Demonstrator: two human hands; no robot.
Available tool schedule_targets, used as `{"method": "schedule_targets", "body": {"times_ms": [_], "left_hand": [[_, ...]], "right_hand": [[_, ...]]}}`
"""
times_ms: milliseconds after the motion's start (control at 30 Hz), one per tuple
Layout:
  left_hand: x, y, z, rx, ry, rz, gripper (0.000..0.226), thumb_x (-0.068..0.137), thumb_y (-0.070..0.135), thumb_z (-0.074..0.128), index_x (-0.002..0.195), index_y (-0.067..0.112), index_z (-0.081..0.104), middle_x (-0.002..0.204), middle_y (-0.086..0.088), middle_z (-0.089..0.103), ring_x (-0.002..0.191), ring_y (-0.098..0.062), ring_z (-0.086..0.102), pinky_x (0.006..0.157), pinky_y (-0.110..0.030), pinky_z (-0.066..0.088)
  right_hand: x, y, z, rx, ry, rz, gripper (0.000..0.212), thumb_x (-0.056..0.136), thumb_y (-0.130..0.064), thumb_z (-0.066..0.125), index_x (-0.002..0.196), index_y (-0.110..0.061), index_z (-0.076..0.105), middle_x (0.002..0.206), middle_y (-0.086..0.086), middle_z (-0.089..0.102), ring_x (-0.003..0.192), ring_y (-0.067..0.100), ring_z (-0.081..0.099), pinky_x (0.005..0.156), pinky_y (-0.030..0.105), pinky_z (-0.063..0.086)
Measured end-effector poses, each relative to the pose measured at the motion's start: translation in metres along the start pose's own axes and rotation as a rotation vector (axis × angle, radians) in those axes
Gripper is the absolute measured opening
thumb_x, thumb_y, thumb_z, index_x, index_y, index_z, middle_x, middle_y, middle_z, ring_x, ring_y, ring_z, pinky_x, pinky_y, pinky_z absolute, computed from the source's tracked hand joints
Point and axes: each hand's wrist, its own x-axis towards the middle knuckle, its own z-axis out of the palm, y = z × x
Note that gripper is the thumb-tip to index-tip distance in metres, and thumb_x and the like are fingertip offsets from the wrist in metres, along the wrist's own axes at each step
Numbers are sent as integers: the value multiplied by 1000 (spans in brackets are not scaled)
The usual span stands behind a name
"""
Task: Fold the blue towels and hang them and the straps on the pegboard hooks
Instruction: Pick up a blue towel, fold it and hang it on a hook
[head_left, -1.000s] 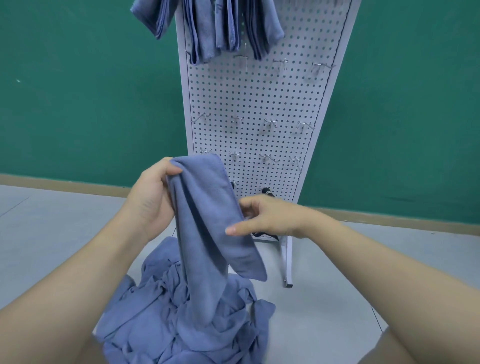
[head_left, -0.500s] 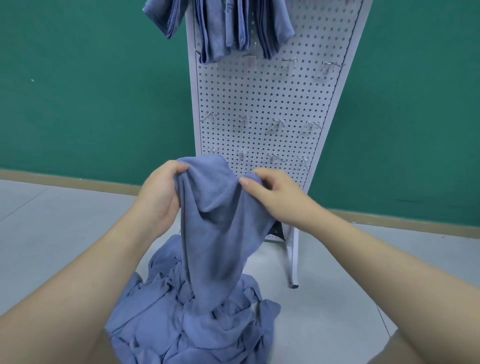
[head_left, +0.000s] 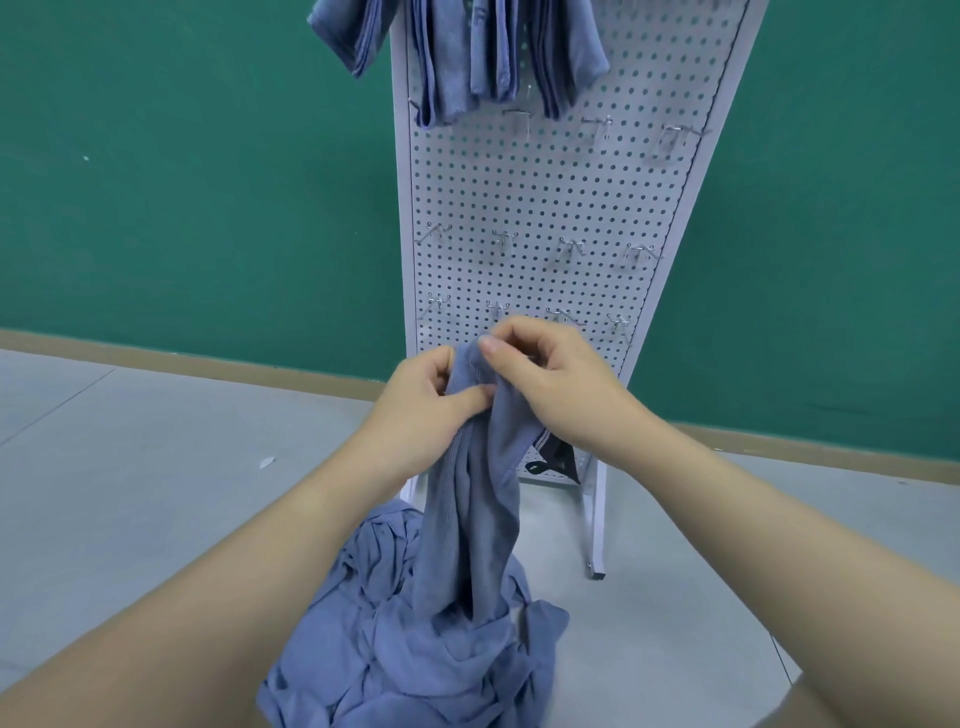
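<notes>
Both hands meet just in front of the tall white perforated metal pegboard (head_left: 561, 208). The left hand (head_left: 421, 410) and the right hand (head_left: 550, 384) each pinch the top edge of one soft blue terry towel (head_left: 467, 519), fingers curled tight on the cloth. It hangs bunched and twisted below them, its lower end reaching the heap of loose blue towels (head_left: 415, 649) on the grey floor at the pegboard's foot.

The likely trouble: the fold comes out crooked because the cloth is still roped, or the trailing end drags another towel up from the heap. Folded blue towels (head_left: 493, 52) already fill the pegboard's top; the bare wire hooks (head_left: 571, 248) in the rows below leave open room.
</notes>
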Motion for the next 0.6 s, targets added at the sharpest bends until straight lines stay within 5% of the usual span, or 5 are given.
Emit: {"method": "schedule_targets", "body": {"times_ms": [100,233,400,500,600], "left_hand": [[0,1,0,-21,57,13,43,84,23,78,97,-11,55,87,-30,65,77,-19,55,72,-42,47],[4,-1,-4,-69,198,5,25,89,11,74,79,7,52,76,-8,52,69,-14,48,62,-32,41],[6,3,-13,-214,290,-16,16,93,10,71,83,12,60,86,-12,67,80,-21,65,75,-38,52],[6,4,-16,-291,296,-24,19,94,12,72,83,12,57,89,-14,65,84,-24,64,83,-43,52],[5,6,-18,-281,269,-9,16,94,15,73,93,5,61,92,-13,68,86,-23,66,89,-46,53]], "right_hand": [[0,4,3,14,-11,44,8,99,-18,68,94,-12,67,87,2,70,79,10,61,78,29,51],[-1,5,0,-25,-18,223,28,91,-34,78,110,-17,67,106,4,74,90,16,70,81,34,58],[-9,12,14,11,-145,336,36,88,-36,81,114,-15,68,103,5,76,92,20,74,82,40,62],[-13,16,23,-7,-250,362,25,89,-38,80,103,-20,71,84,-12,68,73,4,63,71,23,53],[-13,18,27,-56,-285,357,31,94,-37,74,93,-6,70,80,-3,64,73,10,57,72,30,49]]}}
